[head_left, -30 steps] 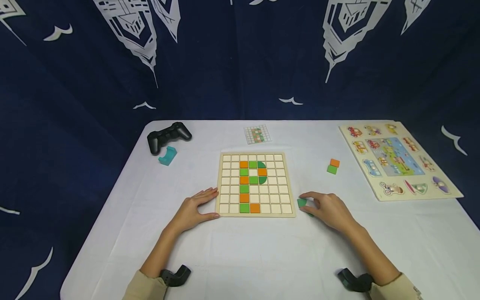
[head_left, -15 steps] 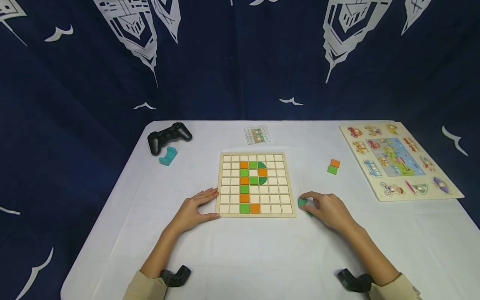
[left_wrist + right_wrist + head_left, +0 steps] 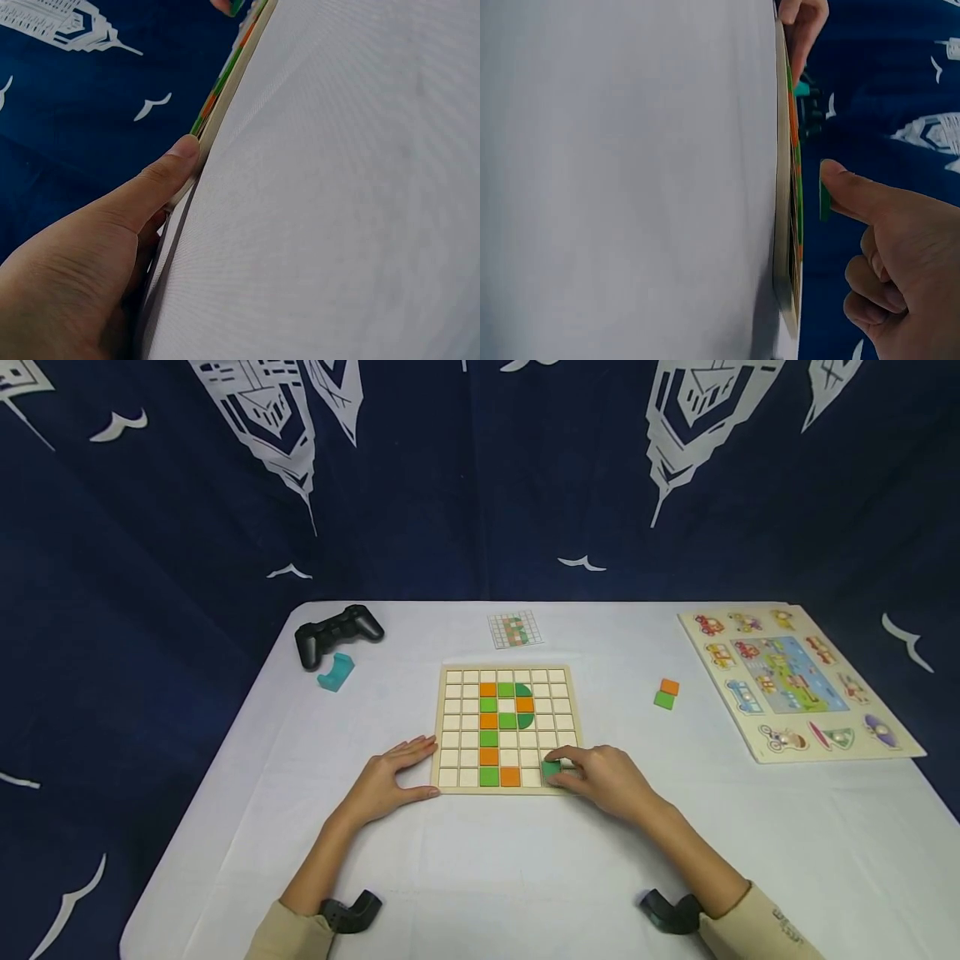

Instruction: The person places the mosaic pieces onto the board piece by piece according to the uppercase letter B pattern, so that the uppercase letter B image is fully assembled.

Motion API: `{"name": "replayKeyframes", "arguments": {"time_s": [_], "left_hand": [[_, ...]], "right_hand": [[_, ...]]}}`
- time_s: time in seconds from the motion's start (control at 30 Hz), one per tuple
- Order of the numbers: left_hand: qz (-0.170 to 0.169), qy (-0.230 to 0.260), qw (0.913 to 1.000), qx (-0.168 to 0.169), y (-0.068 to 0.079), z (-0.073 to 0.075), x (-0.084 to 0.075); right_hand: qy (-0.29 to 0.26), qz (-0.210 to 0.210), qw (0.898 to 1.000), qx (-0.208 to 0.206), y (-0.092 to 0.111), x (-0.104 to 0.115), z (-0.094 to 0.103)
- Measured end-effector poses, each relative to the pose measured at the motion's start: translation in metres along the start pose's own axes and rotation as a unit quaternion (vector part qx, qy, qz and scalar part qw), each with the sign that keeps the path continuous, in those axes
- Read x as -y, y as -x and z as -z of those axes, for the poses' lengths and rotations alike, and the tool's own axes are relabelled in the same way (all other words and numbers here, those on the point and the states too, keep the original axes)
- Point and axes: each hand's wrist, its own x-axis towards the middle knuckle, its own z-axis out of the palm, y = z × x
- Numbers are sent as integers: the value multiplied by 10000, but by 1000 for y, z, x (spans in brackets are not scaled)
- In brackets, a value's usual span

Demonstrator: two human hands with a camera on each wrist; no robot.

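Note:
A square wooden grid board lies on the table, with orange, light green and dark green tiles set in its middle columns. My left hand rests at its left edge, fingers extended and thumb at the near-left corner. In the left wrist view the thumb touches the board's side. My right hand pinches a dark green tile over the near-right part of the grid. The right wrist view shows this tile raised above the board, the other fingers curled in.
A small pattern card lies behind the board. Orange and light green tiles lie to the right, before a picture puzzle board. A black game controller and a teal curved piece are at the back left.
My right hand has moved left from the table beside the board to over its near-right cells, bringing the dark green tile with it. My left hand has stayed in place.

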Motion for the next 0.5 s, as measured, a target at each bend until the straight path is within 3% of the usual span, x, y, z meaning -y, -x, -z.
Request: {"name": "replayKeyframes", "arguments": {"time_s": [0.2,0.5], "left_hand": [[2,-22,10000,8,-1,0,0],[-39,-18,10000,-10,0,-1,1]], "right_hand": [[47,243,9996,157,-9,10,-13],[153,412,9990,67,-13,13,-22]]}}
